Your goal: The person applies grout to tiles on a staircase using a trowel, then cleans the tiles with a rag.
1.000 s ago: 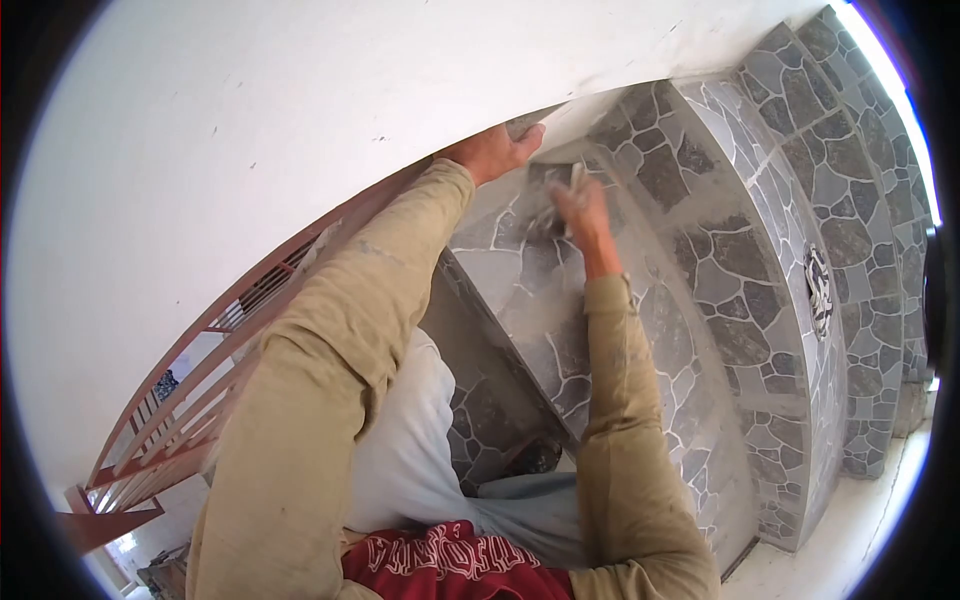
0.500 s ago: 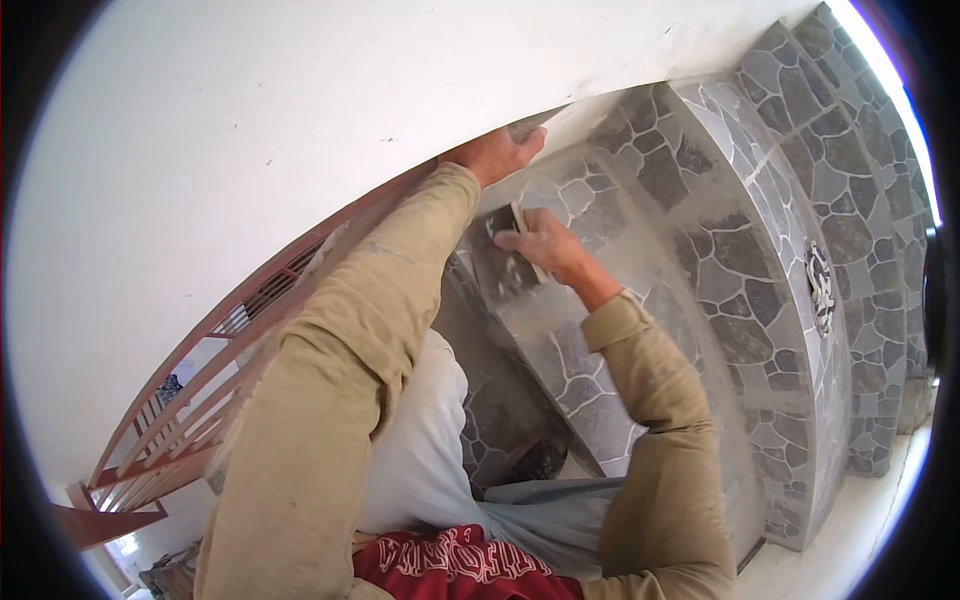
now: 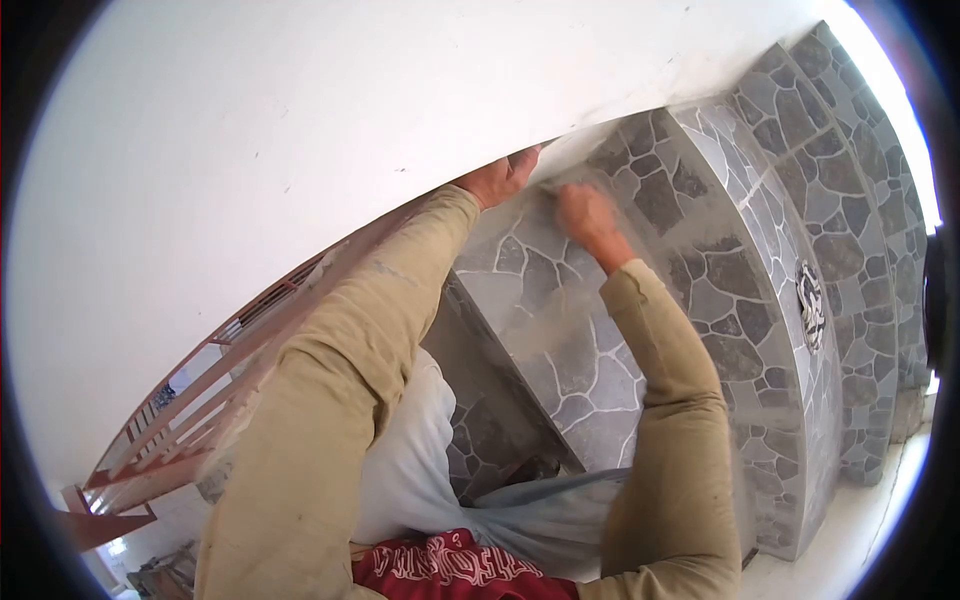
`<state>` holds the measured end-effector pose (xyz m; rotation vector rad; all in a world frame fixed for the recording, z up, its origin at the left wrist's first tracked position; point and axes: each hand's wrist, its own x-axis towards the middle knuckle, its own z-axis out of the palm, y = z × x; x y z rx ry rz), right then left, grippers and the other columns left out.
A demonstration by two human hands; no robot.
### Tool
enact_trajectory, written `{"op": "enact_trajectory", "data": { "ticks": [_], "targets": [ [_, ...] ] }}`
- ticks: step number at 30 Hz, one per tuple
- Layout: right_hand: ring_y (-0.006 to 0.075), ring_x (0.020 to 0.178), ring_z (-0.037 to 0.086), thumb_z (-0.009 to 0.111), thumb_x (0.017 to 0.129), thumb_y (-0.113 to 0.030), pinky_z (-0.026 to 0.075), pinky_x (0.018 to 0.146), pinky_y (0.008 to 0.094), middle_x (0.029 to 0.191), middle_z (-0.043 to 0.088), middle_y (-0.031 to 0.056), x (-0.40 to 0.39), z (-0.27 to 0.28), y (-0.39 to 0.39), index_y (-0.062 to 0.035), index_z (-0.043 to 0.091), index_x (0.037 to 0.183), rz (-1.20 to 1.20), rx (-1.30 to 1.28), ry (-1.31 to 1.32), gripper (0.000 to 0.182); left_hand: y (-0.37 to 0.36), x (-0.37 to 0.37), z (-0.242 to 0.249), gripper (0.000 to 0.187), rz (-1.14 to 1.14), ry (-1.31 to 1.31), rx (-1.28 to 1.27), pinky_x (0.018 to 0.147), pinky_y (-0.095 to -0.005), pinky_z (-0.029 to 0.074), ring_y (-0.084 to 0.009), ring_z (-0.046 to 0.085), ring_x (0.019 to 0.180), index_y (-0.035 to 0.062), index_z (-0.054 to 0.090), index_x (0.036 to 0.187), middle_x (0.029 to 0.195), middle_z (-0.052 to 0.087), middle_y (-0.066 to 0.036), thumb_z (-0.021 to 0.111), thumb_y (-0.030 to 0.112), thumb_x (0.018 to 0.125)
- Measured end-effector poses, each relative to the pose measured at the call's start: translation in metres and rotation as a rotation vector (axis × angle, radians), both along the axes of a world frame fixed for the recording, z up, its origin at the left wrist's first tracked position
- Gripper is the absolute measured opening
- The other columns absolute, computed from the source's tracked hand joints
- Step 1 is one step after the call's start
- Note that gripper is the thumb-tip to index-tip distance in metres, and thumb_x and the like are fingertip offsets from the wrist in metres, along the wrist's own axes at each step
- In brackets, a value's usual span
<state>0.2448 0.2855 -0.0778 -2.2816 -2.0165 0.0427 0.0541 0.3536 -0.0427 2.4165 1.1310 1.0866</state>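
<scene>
My right hand (image 3: 590, 218) is closed and blurred by motion, close over the far end of the grey stone-patterned step (image 3: 560, 260), near the corner by the white wall. It grips a flat dark rectangular tool, now seen almost edge-on and mostly hidden by the hand. My left hand (image 3: 497, 180) is at the lower edge of the white surface (image 3: 300, 130). Part of its fingers is hidden behind that edge, so I cannot tell if it holds anything.
A second stone-patterned wall (image 3: 740, 260) curves up on the right, with a black-and-white bundle (image 3: 810, 305) on it. Reddish-brown railings (image 3: 190, 410) slope down at the left. My jeans-covered knee (image 3: 415, 420) is bent beside the dark recess (image 3: 490, 380) under the step edge.
My right hand has moved up and away toward the wall corner, taking the flat tool with it. The left hand has shifted slightly down, and the view has tilted a little.
</scene>
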Motion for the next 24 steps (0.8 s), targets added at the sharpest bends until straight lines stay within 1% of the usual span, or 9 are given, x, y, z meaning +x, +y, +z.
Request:
{"op": "enact_trajectory", "data": {
  "ticks": [3, 6, 10, 12, 15, 16, 21, 22, 24],
  "targets": [
    [0.0414, 0.083, 0.064, 0.05, 0.083, -0.014, 0.051, 0.072, 0.0495, 0.089, 0.066, 0.0222, -0.015, 0.019, -0.024, -0.0046, 0.065, 0.086, 0.265, -0.037, 0.031, 0.018, 0.004, 0.004, -0.006, 0.063, -0.009, -0.037, 0.077, 0.098, -0.0448, 0.04, -0.0394, 0.052, 0.113, -0.0042, 0.055, 0.121, 0.122, 0.055, -0.026, 0.053, 0.049, 0.088],
    [0.0414, 0.082, 0.064, 0.051, 0.084, -0.016, 0.051, 0.072, 0.0494, 0.09, 0.066, 0.0222, 0.033, 0.005, -0.009, -0.0052, 0.067, 0.09, 0.076, 0.295, -0.02, 0.021, 0.001, 0.004, -0.002, 0.061, -0.027, -0.05, 0.083, 0.1, -0.0451, 0.039, -0.04, 0.052, 0.115, -0.0043, 0.054, 0.123, 0.124, 0.054, -0.026, 0.053, 0.046, 0.089],
    [0.0386, 0.081, 0.066, 0.051, 0.085, -0.019, 0.053, 0.071, 0.0472, 0.084, 0.067, 0.0194, 0.019, -0.031, -0.004, -0.0071, 0.071, 0.084, 0.007, 0.103, 0.067, 0.023, 0.015, 0.004, -0.03, 0.057, 0.163, 0.065, 0.297, 0.102, -0.046, 0.037, -0.0425, 0.049, 0.12, -0.0047, 0.052, 0.125, 0.127, 0.052, -0.028, 0.054, 0.039, 0.089],
    [0.0375, 0.081, 0.067, 0.054, 0.08, -0.014, 0.053, 0.072, 0.048, 0.086, 0.069, 0.0174, -0.027, -0.017, -0.017, -0.0063, 0.071, 0.082, 0.166, -0.006, 0.038, 0.018, -0.001, 0.006, -0.015, 0.055, 0.005, 0.117, 0.093, 0.108, -0.0479, 0.031, -0.0445, 0.043, 0.125, -0.0054, 0.046, 0.13, 0.131, 0.048, -0.03, 0.055, 0.03, 0.089],
    [0.0385, 0.075, 0.066, 0.056, 0.079, -0.017, 0.053, 0.066, 0.0472, 0.083, 0.067, 0.0212, -0.041, 0.011, -0.04, -0.0058, 0.068, 0.08, 0.269, 0.238, 0.255, 0.017, -0.028, 0.03, 0.003, 0.064, -0.042, 0.229, 0.271, 0.113, -0.048, 0.022, -0.0456, 0.028, 0.135, -0.0012, 0.032, 0.143, 0.144, 0.027, -0.034, 0.055, 0.016, 0.087],
    [0.0385, 0.075, 0.066, 0.056, 0.079, -0.017, 0.053, 0.066, 0.0472, 0.083, 0.067, 0.0212, -0.026, 0.012, -0.049, -0.0058, 0.068, 0.08, 0.225, 0.27, 0.249, 0.017, -0.071, 0.041, 0.044, 0.061, -0.024, 0.261, 0.297, 0.111, -0.0495, 0.025, -0.0443, 0.029, 0.134, -0.0026, 0.037, 0.14, 0.141, 0.033, -0.032, 0.055, 0.014, 0.085],
    [0.0373, 0.076, 0.066, 0.058, 0.079, -0.019, 0.053, 0.065, 0.0461, 0.085, 0.067, 0.0205, 0.024, -0.004, -0.05, -0.0061, 0.068, 0.084, 0.088, 0.388, 0.307, 0.017, -0.206, 0.131, 0.136, 0.037, -0.802, 0.036, 0.035, 0.092, -0.0393, 0.045, -0.0289, 0.063, 0.099, 0.0067, 0.061, 0.119, 0.112, 0.065, -0.014, 0.059, 0.009, 0.082],
    [0.0368, 0.078, 0.066, 0.058, 0.079, -0.018, 0.053, 0.066, 0.0458, 0.086, 0.068, 0.0201, 0.029, -0.01, -0.053, -0.0059, 0.068, 0.084, 0.059, 0.346, 0.289, 0.017, -0.22, 0.165, 0.137, 0.029, -0.925, -0.048, 0.302, 0.081, -0.0394, 0.049, -0.0268, 0.066, 0.086, 0.0086, 0.067, 0.11, 0.105, 0.069, -0.012, 0.059, 0.009, 0.082],
    [0.0356, 0.082, 0.066, 0.058, 0.08, -0.017, 0.054, 0.069, 0.0451, 0.088, 0.068, 0.0194, 0.03, -0.015, -0.058, -0.0056, 0.069, 0.084, -0.022, 0.251, 0.238, 0.017, -0.252, 0.243, 0.145, 0.024, -1.084, -0.042, 0.093, 0.081, -0.04, 0.049, -0.0291, 0.064, 0.092, 0.0069, 0.069, 0.102, 0.101, 0.068, -0.015, 0.06, 0.014, 0.081]
  ]
}}
